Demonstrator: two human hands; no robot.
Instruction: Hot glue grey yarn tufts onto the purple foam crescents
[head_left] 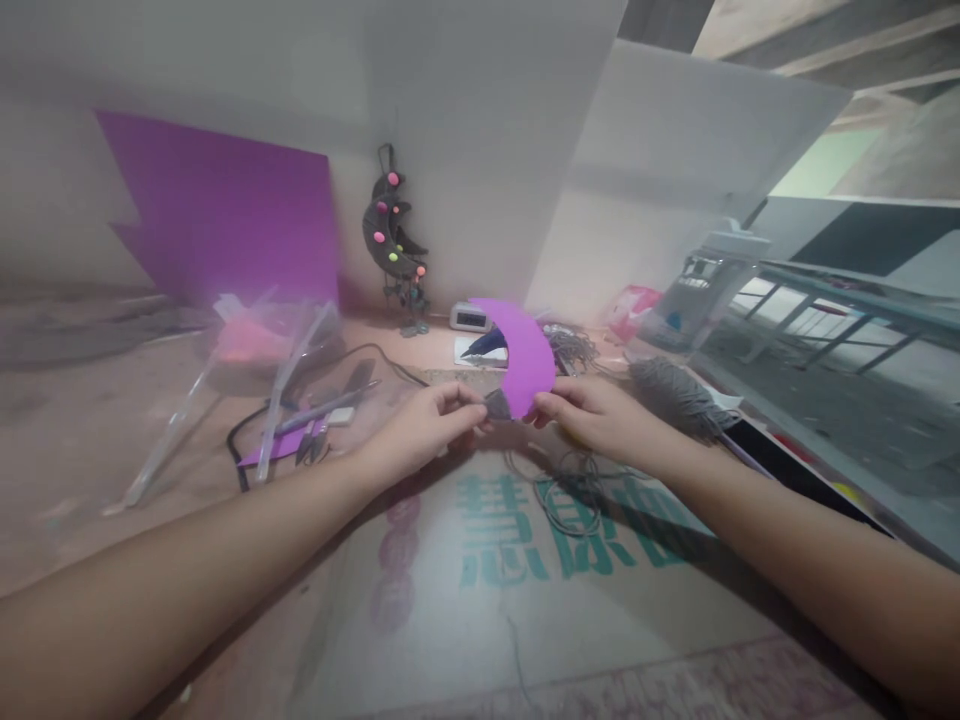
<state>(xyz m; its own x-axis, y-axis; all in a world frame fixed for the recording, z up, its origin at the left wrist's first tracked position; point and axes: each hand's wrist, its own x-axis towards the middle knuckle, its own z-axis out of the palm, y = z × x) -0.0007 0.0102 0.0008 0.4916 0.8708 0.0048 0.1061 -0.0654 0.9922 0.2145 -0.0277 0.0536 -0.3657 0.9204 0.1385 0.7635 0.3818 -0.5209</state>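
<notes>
A purple crescent-shaped foam piece (525,355) stands upright between my two hands, above a cardboard sheet with green printed characters (525,560). My left hand (424,430) pinches the crescent's lower tip, where grey yarn (496,404) is wrapped. My right hand (592,412) grips the crescent's lower right edge, fingers closed. Loose grey yarn (574,495) trails in loops onto the cardboard below.
A grey yarn bundle (671,398) lies right of my right hand. Scissors (315,440), glue sticks (289,375), a black cable and purple scraps lie left. A finished dark crescent ornament (394,240) hangs at the back wall beside a purple sheet (225,215). A small clock (470,317) stands behind.
</notes>
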